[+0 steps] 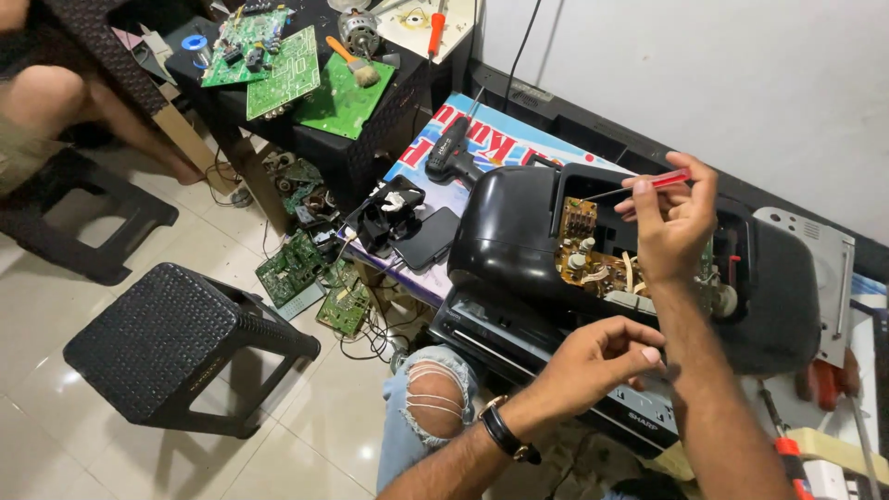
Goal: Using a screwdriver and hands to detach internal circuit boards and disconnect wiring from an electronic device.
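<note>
While the right hand [674, 227] pinches a red-handled screwdriver [648, 183], its shaft lies nearly level, tip pointing left to the circuit board [593, 255] inside the open black radio [519, 236]; the left hand [602, 356], loosely curled and empty, hovers lower, near the radio's front edge.

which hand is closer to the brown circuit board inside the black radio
Right. The right hand holds a red-handled screwdriver just beside the brown circuit board in the black radio. The left hand sits lower, in front of the casing, farther away.

arms: bare, sleeveless | left wrist: black watch [505, 433] | jeans [421, 407]: ripped, light-blue
</note>
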